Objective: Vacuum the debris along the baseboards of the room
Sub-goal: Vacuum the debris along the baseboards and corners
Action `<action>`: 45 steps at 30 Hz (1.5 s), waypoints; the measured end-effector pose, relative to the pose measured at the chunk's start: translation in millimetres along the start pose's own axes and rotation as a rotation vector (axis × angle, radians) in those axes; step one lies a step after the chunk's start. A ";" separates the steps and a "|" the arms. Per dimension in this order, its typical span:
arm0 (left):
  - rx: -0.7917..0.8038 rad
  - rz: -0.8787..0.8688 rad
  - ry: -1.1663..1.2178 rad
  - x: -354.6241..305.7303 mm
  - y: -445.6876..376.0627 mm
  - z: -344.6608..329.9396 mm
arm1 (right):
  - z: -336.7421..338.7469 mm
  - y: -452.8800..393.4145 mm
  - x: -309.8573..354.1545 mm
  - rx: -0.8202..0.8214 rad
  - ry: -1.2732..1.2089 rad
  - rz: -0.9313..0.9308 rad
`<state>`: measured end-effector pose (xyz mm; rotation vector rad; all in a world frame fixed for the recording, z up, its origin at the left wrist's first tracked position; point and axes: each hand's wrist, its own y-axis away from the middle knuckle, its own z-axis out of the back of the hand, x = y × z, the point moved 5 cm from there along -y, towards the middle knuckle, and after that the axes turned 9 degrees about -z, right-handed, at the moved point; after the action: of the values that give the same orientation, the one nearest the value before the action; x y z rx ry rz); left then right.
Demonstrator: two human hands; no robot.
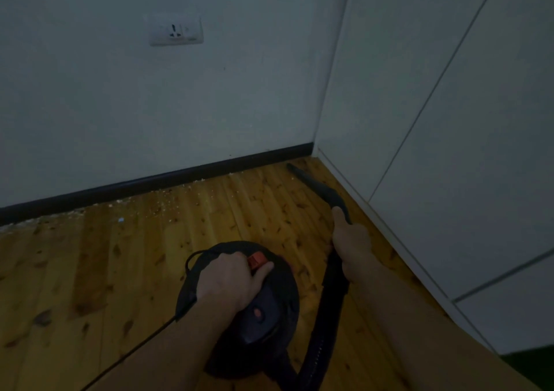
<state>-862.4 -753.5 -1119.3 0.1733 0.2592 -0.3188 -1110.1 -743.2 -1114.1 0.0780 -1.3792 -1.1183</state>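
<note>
- The left hand (pixel 232 279) sits at 6 o'clock in the view, fingers curled over the top of a round black vacuum (pixel 269 306), gripping its handle; the thumb lies beside a red switch (pixel 257 261).
- The vacuum stands on the wooden floor (pixel 90 270), with a small reddish button (pixel 257 312) on its lid just below the hand.
- The right hand (pixel 349 238) is at 4 o'clock from the centre, wrapped round the black nozzle (pixel 317 185), forefinger stretched along it.
- The nozzle points toward 12 o'clock, its narrow tip low to the floor near the room's corner, close to the dark baseboard (pixel 180 178); whether it touches the floor I cannot tell.
- A black hose (pixel 326 324) runs from the right hand down toward 6 o'clock and curves to the vacuum's base.
- Pale debris (pixel 162 202) lies scattered along the baseboard, at 9 to 11 o'clock from the vacuum, well apart from the nozzle tip.
- A thin black cord (pixel 144 342) trails from the vacuum toward 7 o'clock.
- A white wall socket (pixel 176 31) sits at 11 o'clock; white cabinet doors (pixel 449 121) fill the 2 o'clock side.
</note>
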 end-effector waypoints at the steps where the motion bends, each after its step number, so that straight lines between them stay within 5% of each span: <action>1: 0.010 0.003 -0.005 -1.3 0.9 0.4 | 3.3 0.5 -0.8 -0.009 0.003 0.000; 18: 0.042 -0.016 -0.014 -20.8 65.8 -17.1 | 48.0 65.2 -45.7 0.033 0.026 0.009; 45: 0.038 0.038 0.119 12.3 83.1 -18.0 | 9.1 85.4 -27.1 0.079 -0.009 0.050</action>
<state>-827.7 -675.5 -1129.3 0.2344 0.3675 -0.2765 -1062.7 -676.0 -1077.4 0.0954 -1.4260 -1.0234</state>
